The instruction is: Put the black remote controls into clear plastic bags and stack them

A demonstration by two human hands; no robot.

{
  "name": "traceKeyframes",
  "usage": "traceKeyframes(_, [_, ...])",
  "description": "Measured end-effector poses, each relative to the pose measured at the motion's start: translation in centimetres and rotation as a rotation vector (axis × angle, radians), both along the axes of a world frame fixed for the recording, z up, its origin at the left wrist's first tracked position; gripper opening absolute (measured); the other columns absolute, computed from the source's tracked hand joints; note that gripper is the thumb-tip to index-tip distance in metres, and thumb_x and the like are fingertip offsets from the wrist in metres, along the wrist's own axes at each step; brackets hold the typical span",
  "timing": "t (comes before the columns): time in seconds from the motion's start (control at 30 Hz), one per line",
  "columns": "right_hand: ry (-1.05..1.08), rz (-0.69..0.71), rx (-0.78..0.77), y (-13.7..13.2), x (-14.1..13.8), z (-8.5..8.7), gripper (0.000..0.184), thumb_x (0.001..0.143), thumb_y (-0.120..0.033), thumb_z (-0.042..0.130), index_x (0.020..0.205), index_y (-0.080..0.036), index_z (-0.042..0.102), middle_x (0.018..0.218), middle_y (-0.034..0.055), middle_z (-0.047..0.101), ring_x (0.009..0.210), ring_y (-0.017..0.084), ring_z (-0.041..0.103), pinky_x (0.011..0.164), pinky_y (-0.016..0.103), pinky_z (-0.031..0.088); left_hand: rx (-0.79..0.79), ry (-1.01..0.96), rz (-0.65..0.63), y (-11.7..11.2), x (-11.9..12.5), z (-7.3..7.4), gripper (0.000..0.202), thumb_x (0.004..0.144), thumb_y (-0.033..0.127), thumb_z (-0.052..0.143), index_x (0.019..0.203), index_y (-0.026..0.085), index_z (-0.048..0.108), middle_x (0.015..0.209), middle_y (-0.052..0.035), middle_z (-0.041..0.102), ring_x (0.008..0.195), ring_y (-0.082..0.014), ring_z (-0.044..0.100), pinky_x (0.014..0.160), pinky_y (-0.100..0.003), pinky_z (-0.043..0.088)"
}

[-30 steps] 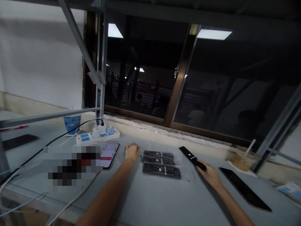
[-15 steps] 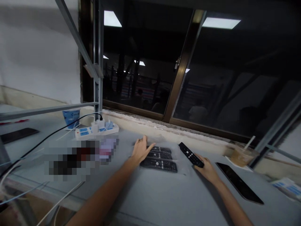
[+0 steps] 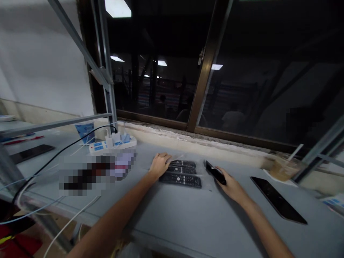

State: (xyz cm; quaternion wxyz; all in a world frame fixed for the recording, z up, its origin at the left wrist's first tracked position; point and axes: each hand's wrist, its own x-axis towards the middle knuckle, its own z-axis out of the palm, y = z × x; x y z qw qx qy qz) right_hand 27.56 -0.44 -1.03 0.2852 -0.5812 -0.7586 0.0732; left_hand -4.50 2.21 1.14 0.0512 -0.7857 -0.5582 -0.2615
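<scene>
My right hand (image 3: 230, 183) grips a black remote control (image 3: 215, 172), turned so that its edge faces me and its buttons are mostly out of sight. Three more black remotes (image 3: 180, 180) lie side by side on the table to the left, in clear plastic wrapping. At their left ends is my left hand (image 3: 160, 165), its fingers closed on a clear plastic bag (image 3: 176, 157) whose edge lifts beside the thumb. The fingertips of that hand are partly hidden.
A dark tablet (image 3: 278, 199) lies on the grey table (image 3: 188, 218) at the right, near a drink cup with a straw (image 3: 283, 168). At the back left stand a power strip (image 3: 113, 145) with cables and a blue cup (image 3: 86, 133). A phone (image 3: 32, 153) lies far left.
The remote in my right hand has rolled from buttons showing to edge-on. My left thumb has drawn in from being spread, and the plastic edge now lifts beside it. The view has shifted slightly.
</scene>
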Motion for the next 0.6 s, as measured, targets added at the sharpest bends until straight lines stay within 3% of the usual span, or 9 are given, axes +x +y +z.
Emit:
traceKeyframes(0.13, [-0.084,-0.066,0.013,-0.2,-0.3,0.1,0.043,0.082,-0.033,0.041,0.125,-0.027,0.047,0.11,0.006,0.063,0.101,0.025,0.058,0.079,0.033,0.044,-0.031,0.005,-0.033,0.0,0.0,0.0,0.03,0.081,0.011,0.043,0.104,0.022,0.06,0.099,-0.0028,0.061,0.095,-0.0156,0.054,0.084,-0.029,0.037])
traceKeyframes(0.33, [-0.174,-0.256,-0.024,-0.8,-0.8,1.6,0.046,0.084,-0.042,0.036,0.127,-0.03,0.045,0.104,0.005,0.066,0.084,0.027,0.064,0.064,0.034,0.047,0.015,-0.058,-0.077,0.0,0.0,-0.1,0.028,0.078,0.006,0.044,0.095,0.021,0.06,0.098,-0.0014,0.062,0.096,-0.0158,0.054,0.085,-0.029,0.035])
traceKeyframes(0.47, [-0.105,-0.287,0.109,-1.4,-1.1,2.6,0.049,0.082,-0.032,0.04,0.132,-0.03,0.039,0.108,0.0033,0.064,0.083,0.025,0.064,0.062,0.03,0.046,0.02,-0.064,-0.074,-0.1,0.1,0.1,0.021,0.079,0.01,0.047,0.09,0.022,0.06,0.097,-0.0002,0.063,0.094,-0.0149,0.055,0.084,-0.029,0.034])
traceKeyframes(0.6, [-0.011,-0.157,0.273,-1.9,-1.5,3.2,0.056,0.074,-0.015,0.041,0.129,-0.029,0.044,0.12,0.0006,0.057,0.099,0.021,0.058,0.068,0.025,0.047,0.068,-0.04,-0.076,-0.5,0.2,0.4,0.017,0.08,0.029,0.054,0.094,0.022,0.061,0.096,-0.0011,0.062,0.093,-0.0158,0.054,0.085,-0.03,0.033])
